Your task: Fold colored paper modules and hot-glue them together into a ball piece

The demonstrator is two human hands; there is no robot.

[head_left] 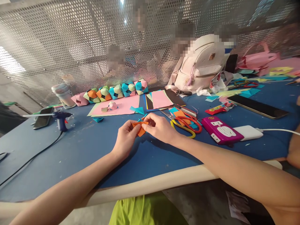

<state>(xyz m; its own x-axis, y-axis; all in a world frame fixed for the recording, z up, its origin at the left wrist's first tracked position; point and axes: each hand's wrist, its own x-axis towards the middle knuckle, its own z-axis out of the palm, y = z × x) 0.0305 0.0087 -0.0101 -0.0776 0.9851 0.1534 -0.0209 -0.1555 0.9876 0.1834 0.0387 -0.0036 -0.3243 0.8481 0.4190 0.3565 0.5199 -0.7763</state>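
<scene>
My left hand [125, 139] and my right hand [161, 127] meet above the blue table [82, 150], and both pinch a small folded piece of orange paper [140, 128] between their fingertips. A scrap of teal paper [142, 118] lies just behind the orange piece. Red and yellow scissors [186, 125] lie right of my right hand.
A row of folded paper cubes [112, 92] and pink sheets [124, 104] lie behind. A glue gun [59, 118] and a phone [43, 117] are on the left. A pink power strip [220, 129], a white power bank [248, 132], a tablet [257, 106] and a white backpack [203, 62] sit on the right.
</scene>
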